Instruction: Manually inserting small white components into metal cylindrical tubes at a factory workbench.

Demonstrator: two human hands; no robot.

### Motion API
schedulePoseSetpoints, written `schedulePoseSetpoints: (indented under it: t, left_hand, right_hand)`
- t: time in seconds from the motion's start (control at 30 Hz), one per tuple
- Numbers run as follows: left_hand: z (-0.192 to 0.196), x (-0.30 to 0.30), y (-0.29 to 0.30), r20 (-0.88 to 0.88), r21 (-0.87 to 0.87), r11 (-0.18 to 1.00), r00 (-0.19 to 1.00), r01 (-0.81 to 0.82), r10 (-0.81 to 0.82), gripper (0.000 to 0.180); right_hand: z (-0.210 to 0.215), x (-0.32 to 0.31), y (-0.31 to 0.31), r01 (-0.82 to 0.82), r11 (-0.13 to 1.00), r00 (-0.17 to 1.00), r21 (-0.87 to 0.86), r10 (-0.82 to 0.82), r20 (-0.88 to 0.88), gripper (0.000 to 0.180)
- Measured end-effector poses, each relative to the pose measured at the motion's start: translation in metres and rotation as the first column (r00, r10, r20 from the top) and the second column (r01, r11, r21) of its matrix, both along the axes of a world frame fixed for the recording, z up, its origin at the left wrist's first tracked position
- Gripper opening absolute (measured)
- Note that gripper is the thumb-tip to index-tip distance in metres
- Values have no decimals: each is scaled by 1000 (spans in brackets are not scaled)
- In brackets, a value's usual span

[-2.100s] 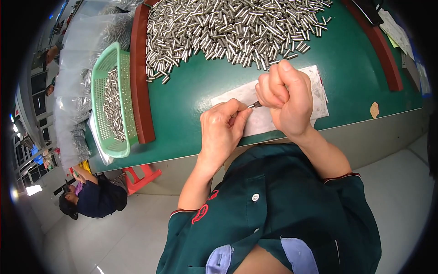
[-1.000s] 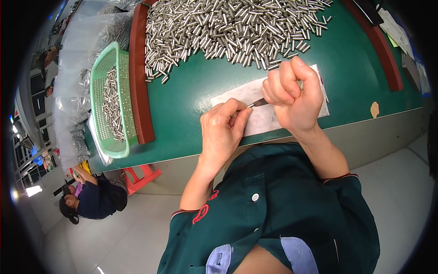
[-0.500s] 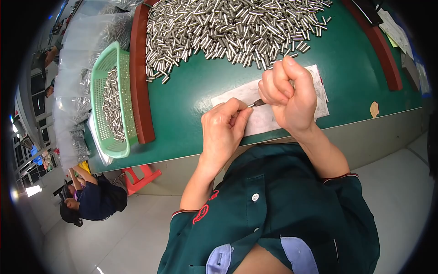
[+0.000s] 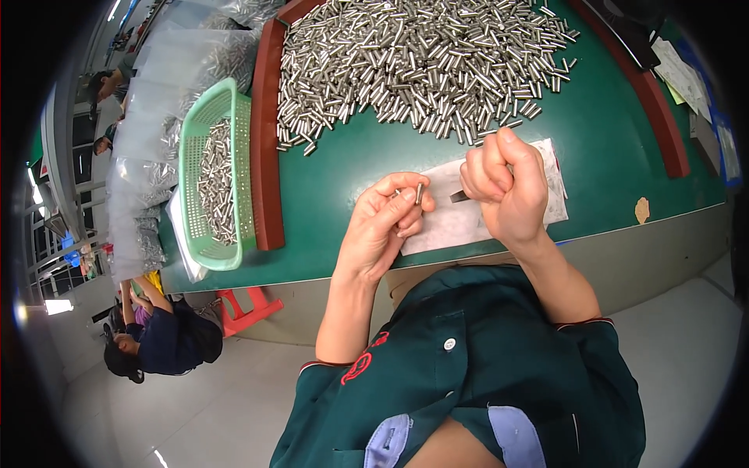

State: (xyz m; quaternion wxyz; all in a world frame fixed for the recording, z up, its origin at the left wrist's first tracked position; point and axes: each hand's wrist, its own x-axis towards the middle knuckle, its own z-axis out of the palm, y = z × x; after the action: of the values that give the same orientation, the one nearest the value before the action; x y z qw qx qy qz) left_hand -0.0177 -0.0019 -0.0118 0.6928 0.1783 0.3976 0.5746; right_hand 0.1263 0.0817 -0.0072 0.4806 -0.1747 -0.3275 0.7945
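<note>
A fisheye camera is looking down from the person's head.
Worn on the left of a pair, it is facing the tabletop (image 4: 328,207) over the shirt (image 4: 406,335), is viewing the left hand (image 4: 381,226) and right hand (image 4: 511,193) from nearby, and is bending straight edges.

Shiny metal pins (image 4: 429,66) on a glossy tabletop (image 4: 335,175)

The pins are smooth, bright metal — the held pin (image 4: 419,193) gleams likewise; the green tabletop has a slick sheen; the basket (image 4: 243,140) is perforated plastic; the bags (image 4: 156,93) are translucent plastic film; the paper (image 4: 445,226) is matt and smudged; the shirt (image 4: 523,366) is matt cloth; the floor (image 4: 195,405) is smooth — faintly reflective.
</note>
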Motion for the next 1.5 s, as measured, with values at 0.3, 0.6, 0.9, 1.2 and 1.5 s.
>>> schedulePoseSetpoints:
  t: [0.3,0.6,0.9,1.2,1.5]
  left_hand:
    - [5,-12,19,-33,86,996,999,-32,35,26]
    - [0,-7,74,-974,181,983,-129,40,185,17]
    - [10,1,23,-946,59,996,322,66,35,10]
    - [1,11,4,-985,51,998,164,44,43,8]
    - [1,14,3,-994,93,994,61,59,89,7]
  right_hand:
    - [-3,1,2,9,999,999,-33,-11,-35,42]
    - [-1,1,0,-2,999,1000,-53,0,-26,41]
    - [-4,4,4,-2,1000,1000,-28,3,31,42]
    - [-4,3,1,2,999,1000,-32,-1,22,41]
    - [0,-7,1,85,994,996,-70,-84,7,40]
